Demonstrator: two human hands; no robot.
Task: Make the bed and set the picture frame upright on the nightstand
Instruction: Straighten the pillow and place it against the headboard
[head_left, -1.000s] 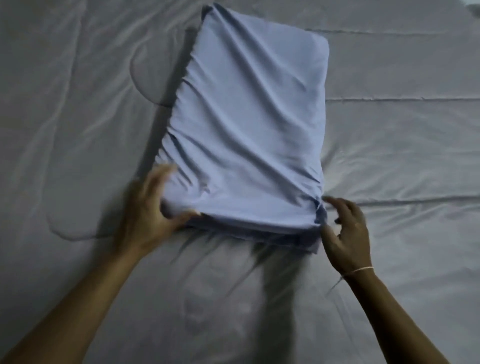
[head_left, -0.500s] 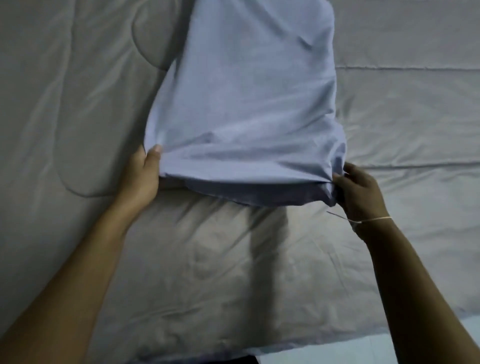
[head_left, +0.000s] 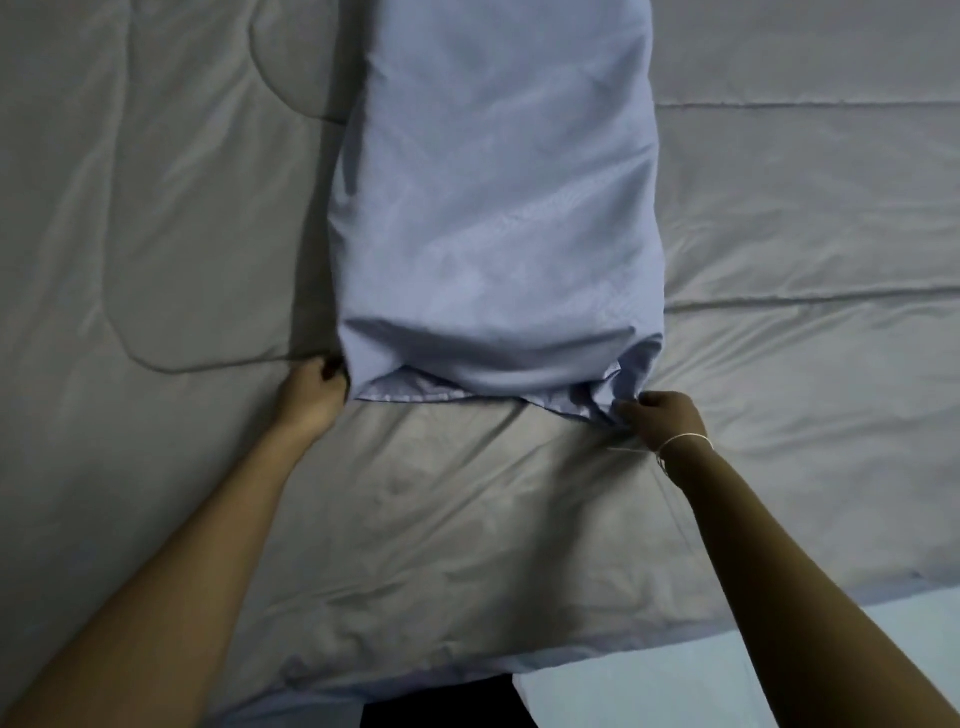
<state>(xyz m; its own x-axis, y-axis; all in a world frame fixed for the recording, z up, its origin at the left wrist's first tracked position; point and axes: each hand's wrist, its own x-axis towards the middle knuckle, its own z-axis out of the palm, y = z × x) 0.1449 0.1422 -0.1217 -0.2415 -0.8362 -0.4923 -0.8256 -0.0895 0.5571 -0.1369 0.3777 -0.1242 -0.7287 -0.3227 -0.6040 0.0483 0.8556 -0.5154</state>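
Note:
A pillow in a pale blue case (head_left: 498, 208) lies lengthwise on the grey quilted comforter (head_left: 156, 208), its open end toward me. My left hand (head_left: 311, 397) is closed on the near left corner of the case. My right hand (head_left: 662, 418), with a thin band at the wrist, pinches the bunched near right corner. The loose hem of the case folds under the pillow's end. The pillow's far end runs out of view at the top. No picture frame or nightstand is visible.
The comforter's near edge (head_left: 571, 649) runs across the bottom, with a light blue sheet (head_left: 675, 691) showing beyond it at lower right. A dark patch (head_left: 441, 706) sits at the bottom centre. Stitched seams cross the comforter on the right.
The case's mouth was pulled down over the pillow's near end and now lies on the bed. Both hands followed its corners down. The view shifted, showing more of the comforter's near edge.

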